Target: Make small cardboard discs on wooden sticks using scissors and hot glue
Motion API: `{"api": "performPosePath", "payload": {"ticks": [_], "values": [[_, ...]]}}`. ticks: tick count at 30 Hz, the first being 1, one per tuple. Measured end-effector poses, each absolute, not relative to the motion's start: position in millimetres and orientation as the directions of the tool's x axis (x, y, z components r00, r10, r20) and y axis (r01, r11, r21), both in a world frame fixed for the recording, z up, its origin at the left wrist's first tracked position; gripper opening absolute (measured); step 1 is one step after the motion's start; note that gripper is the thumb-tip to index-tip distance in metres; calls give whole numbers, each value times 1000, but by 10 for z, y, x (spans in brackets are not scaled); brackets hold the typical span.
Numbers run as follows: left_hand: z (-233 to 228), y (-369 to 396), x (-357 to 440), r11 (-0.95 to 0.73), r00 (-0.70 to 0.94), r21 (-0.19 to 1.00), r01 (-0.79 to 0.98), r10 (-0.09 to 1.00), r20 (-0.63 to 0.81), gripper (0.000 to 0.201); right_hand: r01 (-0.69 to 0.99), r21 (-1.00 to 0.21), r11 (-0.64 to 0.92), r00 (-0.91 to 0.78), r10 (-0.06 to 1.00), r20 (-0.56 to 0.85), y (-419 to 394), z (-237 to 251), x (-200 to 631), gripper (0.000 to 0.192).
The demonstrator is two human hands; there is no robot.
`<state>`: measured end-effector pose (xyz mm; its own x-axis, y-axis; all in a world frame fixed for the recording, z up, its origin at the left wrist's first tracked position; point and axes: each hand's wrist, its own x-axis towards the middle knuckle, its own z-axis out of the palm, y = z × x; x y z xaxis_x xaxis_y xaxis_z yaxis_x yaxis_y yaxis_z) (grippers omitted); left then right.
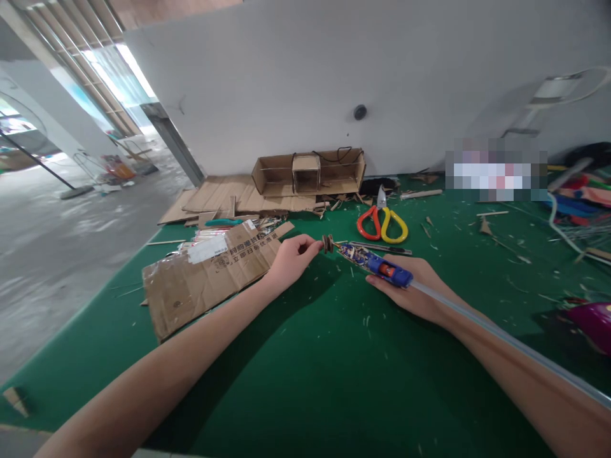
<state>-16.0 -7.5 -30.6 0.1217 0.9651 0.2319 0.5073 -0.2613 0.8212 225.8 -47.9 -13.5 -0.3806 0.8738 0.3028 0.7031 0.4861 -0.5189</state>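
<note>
- Forearms, both bare, nearest the lens; reach fwd over green table cover [310,381], converging toward mid-table.
- Flattened cardboard sheet [210,273], far left on the cover, printed text + white label; lies just beside the left wrist, not touched.
- Left hand [289,261]: palm down, fingers curled, thumb + forefinger pinched on a small dark spool-like wheel [327,243]; rest of hand loosely closed. Wheel held just above the cover, between the two hands.
- Glue gun [377,264], blue body w/ orange trigger, clear glue stick trailing back along the right forearm; nozzle tip touching or all but touching the wheel, can't tell which.
- Right hand [415,289]: closed round the gun from below, fingers wrapped, wrist low near the cover, gun angled toward the left hand.
- Step in hand (judgement): glue being applied to the wheel. Next move calls for a steady pinch, small squeeze of trigger, fingertips kept off the hot tip.
- Scissors [382,222], red/yellow handles, beyond the gun, well apart from both hands.
- Cardboard box frame [308,172] at the back by the wall; scraps + splinters scattered round.
- Purple object [594,324], right edge, unclear what.
</note>
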Motion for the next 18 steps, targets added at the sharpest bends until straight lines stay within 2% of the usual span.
{"api": "performPosePath", "payload": {"ticks": [5, 18], "values": [[-312, -70, -163, -264, 119, 822, 505, 964, 237, 33, 707, -488, 512, -401, 859, 320, -473, -145, 2258, 32], [-315, -68, -169, -269, 126, 827, 494, 963, 238, 34, 694, -512, 507, -400, 862, 312, -468, -162, 2250, 33]]}}
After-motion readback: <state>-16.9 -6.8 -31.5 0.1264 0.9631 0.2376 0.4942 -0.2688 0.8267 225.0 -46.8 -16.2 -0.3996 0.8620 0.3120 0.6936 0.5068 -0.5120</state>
